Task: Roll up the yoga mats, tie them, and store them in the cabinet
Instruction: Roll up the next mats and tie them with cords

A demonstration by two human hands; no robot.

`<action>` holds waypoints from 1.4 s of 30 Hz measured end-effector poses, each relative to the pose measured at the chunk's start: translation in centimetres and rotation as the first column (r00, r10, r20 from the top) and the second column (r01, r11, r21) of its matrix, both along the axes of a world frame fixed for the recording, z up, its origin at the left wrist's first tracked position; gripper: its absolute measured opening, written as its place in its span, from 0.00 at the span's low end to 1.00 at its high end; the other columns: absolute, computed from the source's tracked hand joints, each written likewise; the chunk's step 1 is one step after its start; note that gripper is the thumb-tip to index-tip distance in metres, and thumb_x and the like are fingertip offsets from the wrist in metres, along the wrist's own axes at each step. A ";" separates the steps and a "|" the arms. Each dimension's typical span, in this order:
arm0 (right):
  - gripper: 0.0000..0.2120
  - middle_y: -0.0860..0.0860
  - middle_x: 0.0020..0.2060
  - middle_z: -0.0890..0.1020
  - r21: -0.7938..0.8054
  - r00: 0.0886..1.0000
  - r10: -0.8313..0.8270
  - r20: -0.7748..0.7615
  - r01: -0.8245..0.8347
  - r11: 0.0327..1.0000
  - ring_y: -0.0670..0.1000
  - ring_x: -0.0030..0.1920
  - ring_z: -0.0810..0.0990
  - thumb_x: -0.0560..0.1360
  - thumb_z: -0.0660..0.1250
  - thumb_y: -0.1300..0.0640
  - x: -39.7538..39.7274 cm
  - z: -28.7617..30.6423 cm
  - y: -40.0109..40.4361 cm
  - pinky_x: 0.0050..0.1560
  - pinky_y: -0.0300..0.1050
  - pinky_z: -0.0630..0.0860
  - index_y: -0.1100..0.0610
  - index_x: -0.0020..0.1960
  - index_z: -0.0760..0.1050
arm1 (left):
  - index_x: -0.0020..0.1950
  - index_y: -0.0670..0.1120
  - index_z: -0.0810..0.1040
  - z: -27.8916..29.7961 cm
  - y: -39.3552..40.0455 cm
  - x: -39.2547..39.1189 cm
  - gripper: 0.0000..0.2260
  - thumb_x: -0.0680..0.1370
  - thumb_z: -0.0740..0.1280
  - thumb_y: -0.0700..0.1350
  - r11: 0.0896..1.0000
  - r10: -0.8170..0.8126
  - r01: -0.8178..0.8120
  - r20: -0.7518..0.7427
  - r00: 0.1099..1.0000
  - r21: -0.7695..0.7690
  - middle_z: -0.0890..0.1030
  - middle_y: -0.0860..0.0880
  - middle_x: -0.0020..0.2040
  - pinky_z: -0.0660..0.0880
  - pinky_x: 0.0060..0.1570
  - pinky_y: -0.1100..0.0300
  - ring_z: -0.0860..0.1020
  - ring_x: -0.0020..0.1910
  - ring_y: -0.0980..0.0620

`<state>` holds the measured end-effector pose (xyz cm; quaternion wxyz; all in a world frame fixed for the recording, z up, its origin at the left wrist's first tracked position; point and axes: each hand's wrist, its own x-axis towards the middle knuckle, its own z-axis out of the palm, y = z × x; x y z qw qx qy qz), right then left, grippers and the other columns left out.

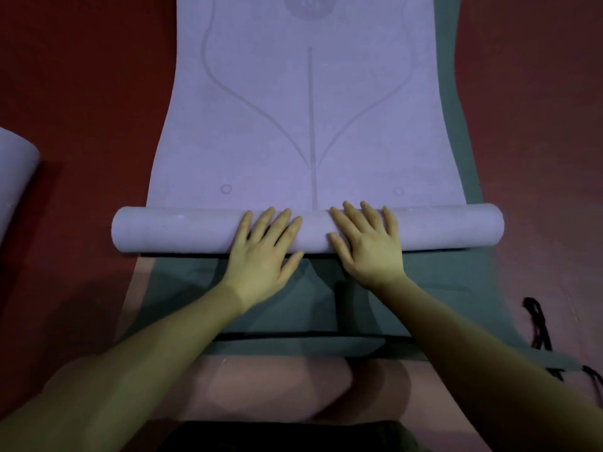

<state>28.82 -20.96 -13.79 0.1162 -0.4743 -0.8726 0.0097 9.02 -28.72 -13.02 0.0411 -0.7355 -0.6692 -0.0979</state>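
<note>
A lilac yoga mat (303, 125) with a printed leaf-like line pattern lies flat ahead of me, its near end wound into a roll (176, 228) that runs across the view. My left hand (266, 251) and my right hand (367, 243) press side by side on the middle of the roll, fingers straight and spread. Under the lilac mat lies a grey-green mat (434, 282), showing at the right edge and in front of the roll. A pink mat (280, 386) lies beneath that, nearest to me.
Another rolled lilac mat (14, 177) sticks in from the left edge. Black cords (538, 324) lie on the pink mat at the right, with more (594, 380) near the right edge. The floor (81, 93) around is dark red.
</note>
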 end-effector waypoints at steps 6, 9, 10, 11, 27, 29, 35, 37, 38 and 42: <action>0.23 0.55 0.67 0.74 0.098 0.999 -0.007 -0.032 0.010 0.995 0.61 0.68 0.70 0.79 0.55 0.48 -0.6 -0.3 0.0 0.69 0.63 0.56 0.55 0.70 0.71 | 0.68 0.45 0.74 -0.1 2.1 -0.4 0.24 0.77 0.55 0.55 0.997 0.054 -0.054 -0.003 0.999 -0.061 0.75 0.46 0.66 0.56 0.67 0.42 0.73 0.65 0.42; 0.24 0.57 0.71 0.70 0.202 0.997 0.071 -0.008 -0.068 0.977 0.61 0.71 0.66 0.76 0.61 0.52 0.6 -1.8 -1.8 0.68 0.68 0.60 0.55 0.72 0.66 | 0.66 0.46 0.75 0.5 4.7 -1.2 0.25 0.77 0.52 0.57 0.985 0.066 -0.065 -0.003 0.998 -0.162 0.78 0.46 0.64 0.61 0.64 0.43 0.75 0.62 0.42; 0.25 0.58 0.71 0.69 0.220 0.997 0.074 0.006 -0.074 0.973 0.60 0.71 0.65 0.75 0.63 0.53 0.9 -2.1 -1.8 0.67 0.67 0.61 0.55 0.72 0.66 | 0.67 0.46 0.75 0.7 5.3 -1.4 0.26 0.77 0.50 0.58 0.975 0.061 -0.061 -0.005 0.998 -0.214 0.78 0.46 0.64 0.63 0.63 0.43 0.75 0.62 0.41; 0.26 0.57 0.71 0.69 0.237 0.998 0.069 0.014 -0.070 0.969 0.60 0.71 0.66 0.75 0.64 0.54 1.1 -2.2 -1.5 0.67 0.67 0.62 0.55 0.72 0.66 | 0.67 0.46 0.74 0.8 5.8 -1.6 0.28 0.77 0.49 0.58 0.966 0.058 -0.057 -0.003 0.998 -0.251 0.77 0.46 0.64 0.64 0.63 0.43 0.75 0.62 0.41; 0.39 0.59 0.66 0.74 0.056 0.989 0.098 0.114 -0.105 0.993 0.62 0.66 0.72 0.64 0.75 0.43 -1.3 1.6 8.2 0.64 0.70 0.63 0.57 0.71 0.69 | 0.75 0.48 0.62 0.9 10.0 -4.1 0.37 0.72 0.53 0.68 0.968 -0.064 0.020 -0.170 0.983 -0.249 0.68 0.46 0.73 0.59 0.66 0.36 0.67 0.71 0.42; 0.44 0.59 0.67 0.74 0.083 0.979 0.110 0.171 -0.125 0.989 0.62 0.66 0.72 0.60 0.78 0.43 -0.7 1.4 8.6 0.63 0.70 0.64 0.57 0.71 0.69 | 0.78 0.49 0.54 1.0 11.1 -4.4 0.40 0.72 0.55 0.69 0.959 -0.069 0.008 -0.205 0.976 -0.283 0.60 0.48 0.76 0.52 0.69 0.37 0.60 0.74 0.43; 0.50 0.56 0.75 0.60 -0.081 0.959 0.111 0.259 -0.093 0.992 0.57 0.75 0.57 0.65 0.70 0.33 -1.6 2.0 11.7 0.67 0.73 0.48 0.47 0.78 0.51 | 0.76 0.46 0.62 1.1 12.6 -5.6 0.40 0.69 0.56 0.69 0.974 -0.078 0.016 -0.265 0.961 -0.228 0.72 0.38 0.67 0.63 0.59 0.28 0.73 0.64 0.37; 0.49 0.56 0.76 0.58 -0.089 0.959 0.110 0.263 -0.089 0.992 0.57 0.76 0.55 0.66 0.67 0.30 -1.5 2.0 12.5 0.67 0.73 0.46 0.44 0.78 0.48 | 0.75 0.47 0.64 0.7 12.5 -6.0 0.42 0.67 0.58 0.70 0.977 -0.071 0.004 -0.307 0.949 -0.212 0.73 0.38 0.67 0.63 0.57 0.27 0.74 0.62 0.35; 0.48 0.56 0.76 0.58 -0.091 0.956 0.107 0.272 -0.085 0.992 0.58 0.76 0.55 0.66 0.67 0.30 -1.5 2.0 12.7 0.67 0.74 0.46 0.44 0.78 0.48 | 0.76 0.48 0.62 0.7 12.6 -6.0 0.43 0.66 0.59 0.70 0.976 -0.060 -0.014 -0.325 0.944 -0.219 0.71 0.38 0.68 0.62 0.57 0.27 0.72 0.63 0.35; 0.44 0.57 0.67 0.71 -0.058 0.957 0.115 0.267 -0.103 0.993 0.59 0.68 0.67 0.66 0.69 0.34 -1.7 2.2 13.0 0.65 0.75 0.52 0.47 0.76 0.59 | 0.78 0.52 0.47 1.1 13.1 -6.2 0.42 0.72 0.59 0.69 0.966 -0.045 -0.021 -0.251 0.967 -0.256 0.64 0.44 0.73 0.59 0.65 0.38 0.66 0.66 0.40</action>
